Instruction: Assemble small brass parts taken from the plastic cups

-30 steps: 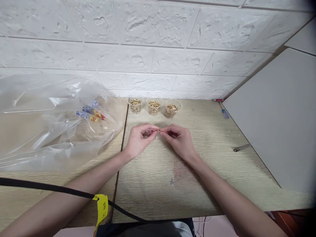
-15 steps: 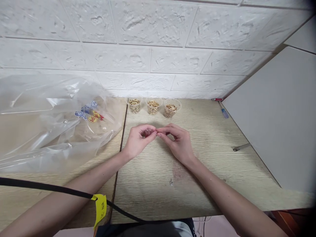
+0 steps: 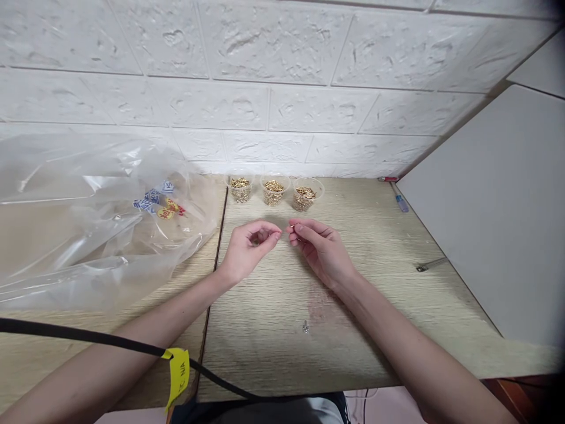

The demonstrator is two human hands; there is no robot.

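- Reaching inward from the lower left corner, the left forearm led my view to the left hand [image 3: 249, 252], its thumb and forefinger brought close together; I could not tell whether anything sat between them.
- Opposite, just apart from it, I saw the right hand [image 3: 325, 248] pinching a small brass-coloured pin [image 3: 292, 226] between thumb and forefinger, other fingers curled beneath.
- Most of that pin was covered by the fingertips, so I could not make out its shape.
- A black cable [image 3: 83, 334] with a yellow tag [image 3: 179, 374] crossed in front of the left forearm, and a metal tool [image 3: 432, 264] ran out of sight at a white panel [image 3: 485, 218] on the right.
- Behind the hands, three clear cups [image 3: 287, 185] of brass-coloured pieces [image 3: 273, 186] stood in a row on the wood-grained counter [image 3: 265, 347], near a white brick-patterned wall [image 3: 282, 47].
- I also noted a screw [image 3: 305, 327] nearer the front edge, a blue-handled screwdriver [image 3: 402, 204] at the far right and a crumpled transparent bag [image 3: 106, 235] on the left.
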